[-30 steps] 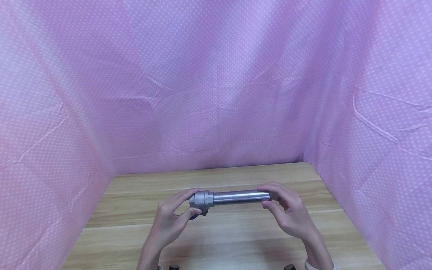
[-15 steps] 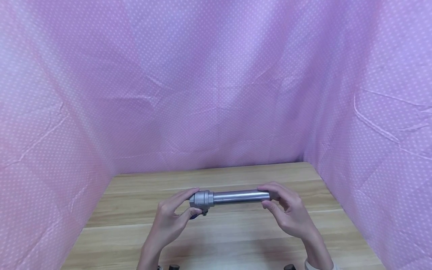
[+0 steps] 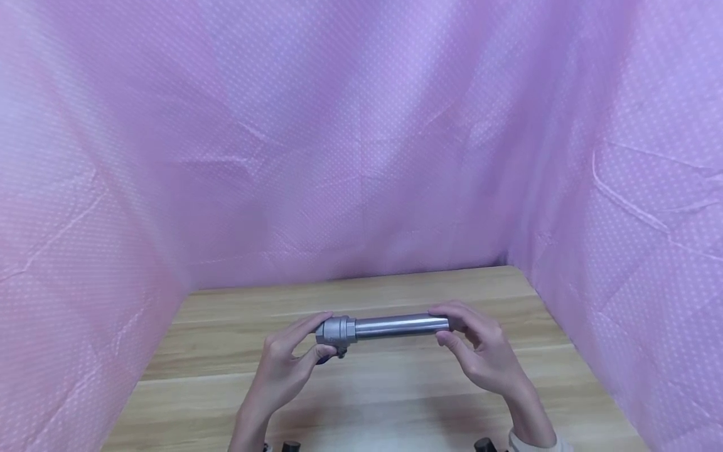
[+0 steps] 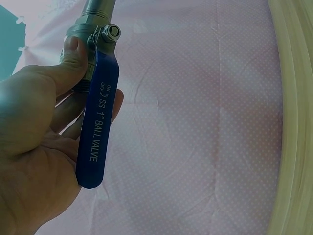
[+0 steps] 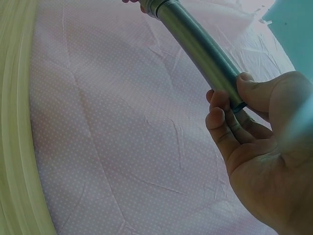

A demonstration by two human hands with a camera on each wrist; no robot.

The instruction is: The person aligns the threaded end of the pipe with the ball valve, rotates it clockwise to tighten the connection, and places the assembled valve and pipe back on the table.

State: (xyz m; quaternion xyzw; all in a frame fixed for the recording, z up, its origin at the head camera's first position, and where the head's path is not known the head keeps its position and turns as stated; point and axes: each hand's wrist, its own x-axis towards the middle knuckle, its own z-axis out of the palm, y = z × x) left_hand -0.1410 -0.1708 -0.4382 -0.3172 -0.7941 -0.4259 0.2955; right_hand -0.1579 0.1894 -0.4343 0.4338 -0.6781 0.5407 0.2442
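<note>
While it is held level above the counter (image 3: 395, 389), the ball valve (image 3: 336, 331) with a steel pipe (image 3: 400, 326) screwed into it sits between both hands, long axis running left to right in the head view. Valve body is at the left end, pipe sticks out to the right. A blue lever handle (image 4: 98, 122) is bolted to the valve body with a nut (image 4: 113, 32); white lettering on it reads "SS 1" BALL VALVE". In the left wrist view the handle lies along the palm side of the fingers.

Left hand (image 3: 288, 364) grips the valve body: thumb pressed on the metal near the nut, fingers curled round the far side, grip closed on it. Right hand (image 3: 480, 355) pinches the free end of the pipe, thumb on top, fingers curled underneath, grip closed on the pipe tip. Right wrist view shows pipe threads at the valve end.

Assembly does not touch the counter; it is over the middle, nearer the front edge. Counter is light wood grain. Pink dotted cloth (image 3: 361, 138) hangs behind and on both sides. A pale sleeve cuff (image 3: 536, 442) shows at the right wrist.
</note>
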